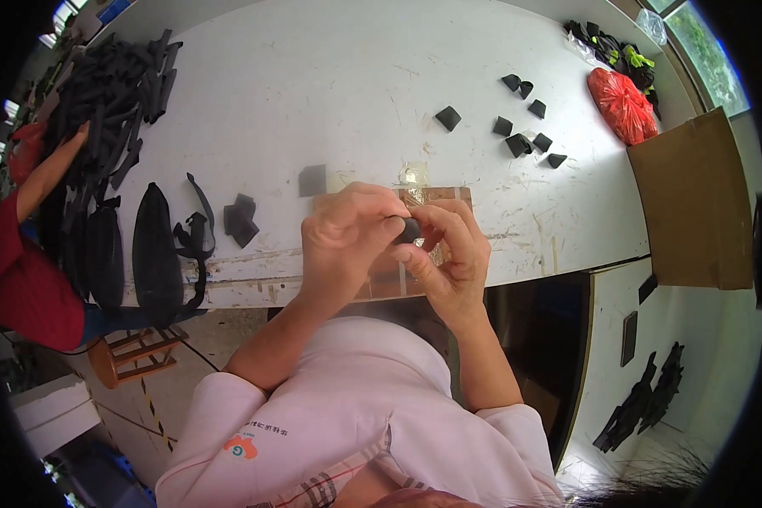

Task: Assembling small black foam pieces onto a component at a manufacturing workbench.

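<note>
In front of my chest, my left hand [340,241] and my right hand [453,254] pinch a small dark piece [407,230], seemingly soft sheet material rolled or folded over. The fingers of both hands are closed about it, and they cover part of it. Under the hands lies a brown, tape-covered board [459,196] at the table's near edge. Just beyond my left hand is a flat grey square [312,180]. Farther left, several flat black pieces [241,222] overlap in a small pile.
Folded black pieces [519,145] lie scattered at the right of the white table [313,85]. A red plastic bag [621,106] and a cardboard box [690,203] stand beyond. At left, a co-worker's arm [51,173] reaches into a heap of black strips [110,93], near black mesh pieces [156,254].
</note>
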